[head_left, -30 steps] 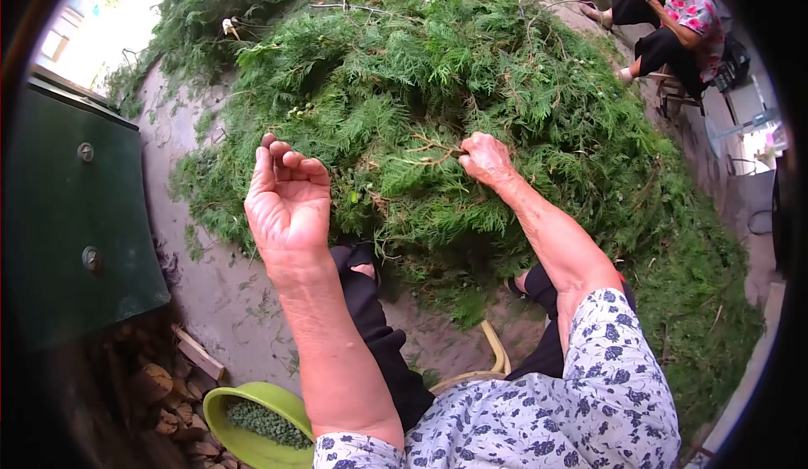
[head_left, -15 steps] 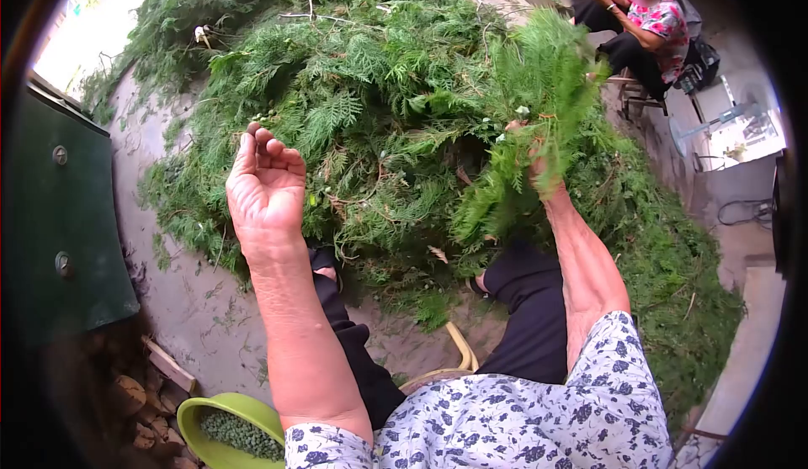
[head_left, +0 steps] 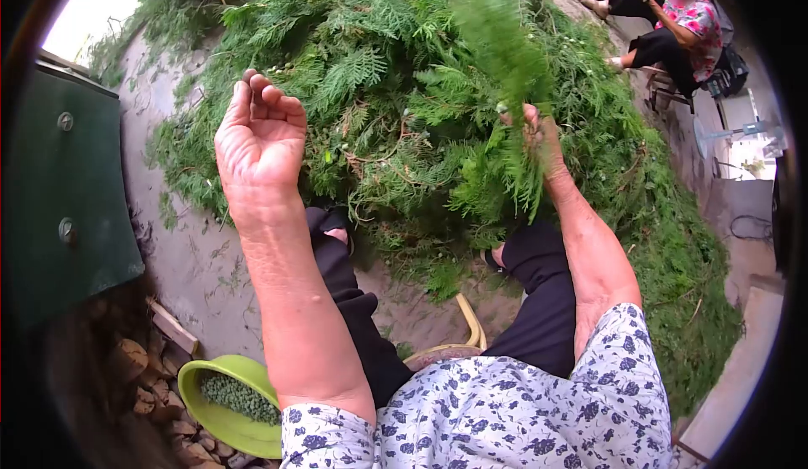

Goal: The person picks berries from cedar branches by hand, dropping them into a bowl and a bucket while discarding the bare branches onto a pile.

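My left hand (head_left: 261, 141) is raised palm up at the left of the pile. Its fingers curl in and the thumb meets the fingertips; whatever they pinch, if anything, is too small or hidden to name. On the right, my right hand (head_left: 539, 137) grips a leafy evergreen branch (head_left: 503, 57), whose upper part is blurred by motion. Small pale green cones show near that hand. Behind and below both hands spreads a large pile of cut evergreen branches (head_left: 370, 74).
A lime-green basin (head_left: 189, 402) holding many small green cones (head_left: 240, 397) stands at lower left, beside split firewood (head_left: 151, 385). A dark green panel (head_left: 76, 191) borders the left. Another person (head_left: 686, 27) sits at upper right, near a fan (head_left: 732, 132).
The branch in my right hand has swung up and to the left. My left hand has shifted slightly up, keeping its pinch. The view has tilted a little downward.
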`<state>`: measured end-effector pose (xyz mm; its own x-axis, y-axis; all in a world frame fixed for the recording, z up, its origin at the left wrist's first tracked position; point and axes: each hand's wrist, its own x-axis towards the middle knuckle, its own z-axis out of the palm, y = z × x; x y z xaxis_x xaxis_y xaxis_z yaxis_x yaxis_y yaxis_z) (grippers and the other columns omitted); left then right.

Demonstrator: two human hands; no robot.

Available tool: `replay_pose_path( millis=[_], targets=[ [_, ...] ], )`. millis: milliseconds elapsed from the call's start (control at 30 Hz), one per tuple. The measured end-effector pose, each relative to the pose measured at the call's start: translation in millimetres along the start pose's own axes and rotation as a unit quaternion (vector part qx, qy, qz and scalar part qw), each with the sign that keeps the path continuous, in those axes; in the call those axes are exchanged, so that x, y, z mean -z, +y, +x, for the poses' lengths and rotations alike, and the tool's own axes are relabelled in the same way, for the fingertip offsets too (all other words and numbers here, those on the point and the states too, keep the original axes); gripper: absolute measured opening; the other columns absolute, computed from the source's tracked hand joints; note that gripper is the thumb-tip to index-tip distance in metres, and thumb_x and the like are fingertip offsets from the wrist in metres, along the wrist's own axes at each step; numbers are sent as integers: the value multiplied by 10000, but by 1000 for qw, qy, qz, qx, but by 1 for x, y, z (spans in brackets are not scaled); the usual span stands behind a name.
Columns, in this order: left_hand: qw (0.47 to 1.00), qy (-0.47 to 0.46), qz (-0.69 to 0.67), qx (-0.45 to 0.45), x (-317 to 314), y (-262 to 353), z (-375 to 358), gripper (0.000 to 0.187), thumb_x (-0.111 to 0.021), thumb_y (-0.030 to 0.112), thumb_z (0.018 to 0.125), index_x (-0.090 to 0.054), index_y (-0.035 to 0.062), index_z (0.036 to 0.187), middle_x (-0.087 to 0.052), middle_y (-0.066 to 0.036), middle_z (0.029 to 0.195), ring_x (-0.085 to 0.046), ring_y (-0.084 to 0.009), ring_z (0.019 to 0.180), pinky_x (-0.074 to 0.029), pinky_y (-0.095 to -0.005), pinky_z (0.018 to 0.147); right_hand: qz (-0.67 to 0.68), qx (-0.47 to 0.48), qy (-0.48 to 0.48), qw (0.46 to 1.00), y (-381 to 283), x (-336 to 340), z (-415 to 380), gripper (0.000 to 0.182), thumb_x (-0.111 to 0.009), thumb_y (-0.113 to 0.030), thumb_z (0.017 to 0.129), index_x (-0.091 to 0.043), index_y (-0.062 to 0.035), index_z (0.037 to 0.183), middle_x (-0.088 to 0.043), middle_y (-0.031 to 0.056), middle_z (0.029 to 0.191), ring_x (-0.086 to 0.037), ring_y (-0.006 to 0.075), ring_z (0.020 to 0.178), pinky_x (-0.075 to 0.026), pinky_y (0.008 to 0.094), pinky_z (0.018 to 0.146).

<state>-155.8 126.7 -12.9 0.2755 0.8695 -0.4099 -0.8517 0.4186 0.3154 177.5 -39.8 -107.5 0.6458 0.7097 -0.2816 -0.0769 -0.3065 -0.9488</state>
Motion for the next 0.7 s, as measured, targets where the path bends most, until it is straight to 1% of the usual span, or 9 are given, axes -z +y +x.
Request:
replay_pose_path(
  millis=[33, 67, 267, 367, 467, 567, 600, 633, 700],
  targets=[
    [1000, -11, -12, 2, 3, 5, 1, 119, -541, 145, 887, -578, 41, 930, -602, -23, 771, -547, -135, 675, -462, -313, 638, -225, 81, -7, 971, -2, -10, 1, 156, -615, -135, 773, -660, -36, 884, -664, 91, 860, -626, 161, 776, -478, 290, 619],
    [999, -21, -24, 4, 5, 9, 1, 116, -537, 141, 888, -577, 38, 925, -603, -25, 775, -548, -137, 677, -463, -319, 642, -283, 288, 18, 915, 21, -12, 12, 159, -611, -118, 759, -644, -28, 886, -657, 114, 825, -630, 213, 715, -472, 317, 649],
    [999, -8, -31, -16, 9, 24, -1, 128, -526, 146, 892, -570, 31, 929, -602, -31, 807, -546, -147, 696, -458, -317, 658, -276, 188, 156, 930, 24, -92, 11, 174, -660, -143, 738, -591, -12, 830, -619, 137, 699, -602, 274, 663, -465, 364, 635],
    [999, -15, -42, -15, 12, 32, -2, 128, -524, 143, 893, -567, 28, 931, -594, -33, 806, -542, -148, 701, -456, -320, 659, -174, -1, 241, 955, 41, -132, 5, 199, -645, -180, 774, -569, 5, 767, -610, 166, 707, -599, 283, 717, -459, 381, 658],
    [999, -7, -46, -25, 12, 37, -5, 129, -521, 145, 895, -566, 30, 932, -587, -34, 805, -537, -148, 703, -454, -323, 660, 63, -202, 113, 971, 54, -157, -9, 223, -617, -214, 793, -583, 6, 775, -602, 159, 670, -593, 274, 640, -479, 379, 619],
    [998, 3, -59, -30, 11, 42, -6, 133, -512, 153, 900, -564, 34, 927, -584, -31, 800, -536, -146, 702, -452, -322, 659, -157, -89, -102, 978, 82, -184, -21, 242, -620, -229, 786, -597, 12, 795, -612, 197, 701, -611, 292, 656, -501, 369, 637],
    [998, 3, -59, -33, 12, 44, -6, 133, -512, 153, 900, -564, 34, 927, -584, -31, 800, -536, -146, 702, -452, -322, 659, -288, -9, -142, 947, 83, -196, -28, 252, -623, -238, 783, -599, 12, 795, -614, 204, 714, -621, 302, 683, -505, 371, 654],
    [998, -9, -64, -29, 14, 45, -6, 134, -512, 154, 901, -564, 34, 927, -585, -31, 803, -537, -146, 701, -452, -322, 659, -480, 93, -140, 861, 86, -205, -35, 277, -646, -281, 762, -609, -9, 793, -617, 199, 728, -631, 319, 736, -505, 383, 679],
    [997, -18, -72, -26, 14, 49, -8, 135, -513, 156, 901, -565, 34, 923, -589, -31, 806, -538, -145, 696, -454, -322, 660, -541, 172, -158, 808, 90, -209, -50, 270, -663, -305, 739, -624, -40, 772, -634, 155, 755, -629, 323, 742, -498, 402, 659]
  ],
)
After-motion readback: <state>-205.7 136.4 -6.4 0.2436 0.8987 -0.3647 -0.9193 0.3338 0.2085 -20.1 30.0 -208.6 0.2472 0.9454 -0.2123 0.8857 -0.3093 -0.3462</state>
